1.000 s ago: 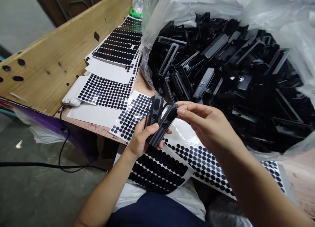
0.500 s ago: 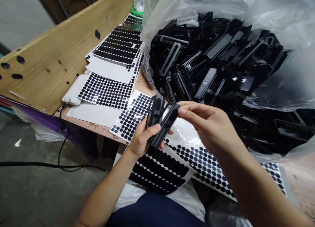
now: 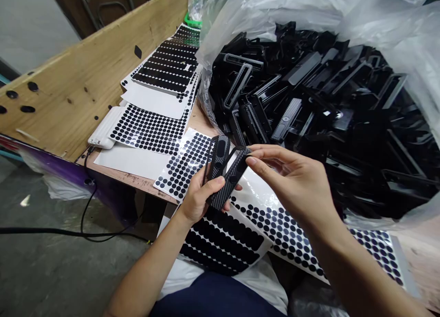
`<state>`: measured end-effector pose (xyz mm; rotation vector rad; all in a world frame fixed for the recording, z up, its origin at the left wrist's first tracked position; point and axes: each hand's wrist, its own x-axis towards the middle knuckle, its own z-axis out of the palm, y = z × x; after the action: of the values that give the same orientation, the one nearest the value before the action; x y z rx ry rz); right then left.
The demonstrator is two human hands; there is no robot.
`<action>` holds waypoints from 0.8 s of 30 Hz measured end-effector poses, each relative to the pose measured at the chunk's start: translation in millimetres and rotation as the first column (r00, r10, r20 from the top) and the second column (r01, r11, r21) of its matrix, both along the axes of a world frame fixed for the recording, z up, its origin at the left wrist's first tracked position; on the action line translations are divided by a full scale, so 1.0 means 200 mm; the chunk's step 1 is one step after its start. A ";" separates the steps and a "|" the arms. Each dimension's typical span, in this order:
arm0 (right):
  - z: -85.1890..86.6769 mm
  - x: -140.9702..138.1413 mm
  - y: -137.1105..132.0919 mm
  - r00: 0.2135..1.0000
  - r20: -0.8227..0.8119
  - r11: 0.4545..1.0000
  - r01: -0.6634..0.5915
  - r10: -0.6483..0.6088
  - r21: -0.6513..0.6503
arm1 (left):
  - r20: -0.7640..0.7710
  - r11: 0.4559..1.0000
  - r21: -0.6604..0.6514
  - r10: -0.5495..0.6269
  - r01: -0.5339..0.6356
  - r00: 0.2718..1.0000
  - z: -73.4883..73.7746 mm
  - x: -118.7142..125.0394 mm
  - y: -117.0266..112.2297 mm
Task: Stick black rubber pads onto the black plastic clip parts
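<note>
Two black carbon-patterned plastic pieces are in my left hand, its thumb pressed across the lower part of the nearer one. That nearer piece slants up to the right and bears dark oval pads. Behind it, the other piece stands more upright. My right hand pinches at the upper end of the nearer piece with thumb and forefinger; whether a small sticker is between the fingertips cannot be made out. Below the hands lies a sheet of black stickers on my lap, beside a sheet of black dots.
A large clear plastic bag heaped with black plastic parts fills the right. More sticker sheets lie at left, with a white power bank and its cable. A wooden board edges the table.
Both hands stay nearly where they were on the two pieces. The right fingertips have shifted very slightly at the upper end, and the view has tilted a little.
</note>
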<state>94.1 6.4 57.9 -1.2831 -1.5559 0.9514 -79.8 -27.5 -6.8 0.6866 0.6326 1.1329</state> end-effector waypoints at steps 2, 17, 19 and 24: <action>0.00 0.00 -0.01 0.998 0.062 0.999 0.025 -0.028 0.045 | -0.001 1.000 0.000 0.003 -0.003 1.000 0.00 0.00 0.00; 0.00 -0.01 -0.03 0.984 0.153 0.989 0.072 -0.091 0.126 | -0.012 1.000 0.007 0.010 -0.009 1.000 0.00 0.00 0.00; 0.01 0.00 -0.01 0.998 0.046 0.999 0.043 -0.043 0.004 | -0.022 1.000 0.008 0.005 -0.004 1.000 0.00 0.00 0.00; -0.01 0.02 0.04 0.966 -0.256 0.960 -0.096 0.026 -0.262 | -0.001 1.000 -0.005 -0.011 0.011 1.000 0.00 0.00 0.01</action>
<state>98.5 14.8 56.8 -1.2486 -1.3061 1.3508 -80.3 -26.3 -7.6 0.6862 0.6317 1.1205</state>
